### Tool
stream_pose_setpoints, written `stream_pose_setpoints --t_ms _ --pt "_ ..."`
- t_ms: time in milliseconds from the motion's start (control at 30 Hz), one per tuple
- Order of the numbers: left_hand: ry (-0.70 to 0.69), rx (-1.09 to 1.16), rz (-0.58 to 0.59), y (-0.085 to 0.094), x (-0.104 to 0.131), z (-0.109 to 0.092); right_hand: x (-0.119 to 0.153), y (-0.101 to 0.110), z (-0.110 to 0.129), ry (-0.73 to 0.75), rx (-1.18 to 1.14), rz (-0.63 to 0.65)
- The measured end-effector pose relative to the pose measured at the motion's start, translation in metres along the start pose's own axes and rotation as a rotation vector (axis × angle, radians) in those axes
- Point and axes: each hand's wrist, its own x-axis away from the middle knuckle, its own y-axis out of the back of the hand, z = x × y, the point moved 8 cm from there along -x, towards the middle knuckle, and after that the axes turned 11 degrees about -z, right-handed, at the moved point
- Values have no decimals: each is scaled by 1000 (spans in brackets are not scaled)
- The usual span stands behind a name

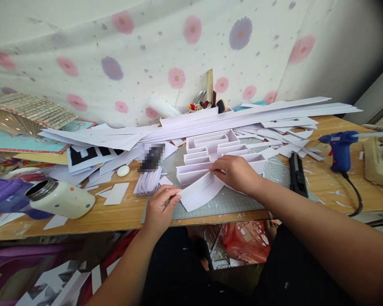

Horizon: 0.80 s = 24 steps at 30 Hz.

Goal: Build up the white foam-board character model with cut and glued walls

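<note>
A white foam-board strip (200,193) runs between my two hands at the front of the cutting mat (242,203). My left hand (161,208) pinches its left end between thumb and fingers. Farther right, my right hand (234,172) has its fingers closed at the strip's upper right end, against a white walled letter-like form (194,173). That form stands on the mat with thin upright walls and open channels. The fingertips of my right hand partly hide the place where strip and form come together, so I cannot tell whether they are joined.
A blue glue gun (340,148) stands at the right, near a black cutter (297,174). Long white strips (210,124) lie across the back. At left are an open cream bottle (64,199), a round white object (123,171) and a bundle of strips (147,180). A red basket (245,240) sits below.
</note>
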Motion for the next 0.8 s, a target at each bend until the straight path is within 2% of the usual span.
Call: stream_pose_setpoints --t_ms 167,433,633,800 --pt "74 32 108 -7 -1 5 2 0 1 -3 26 -11" --pt "-76 49 206 -11 -4 0 7 -2 6 47 91 -11" --pt "-193 77 243 -12 -3 -6 14 6 25 236 164 -72" --pt "-242 117 332 -16 -4 -15 19 12 33 300 144 -70"
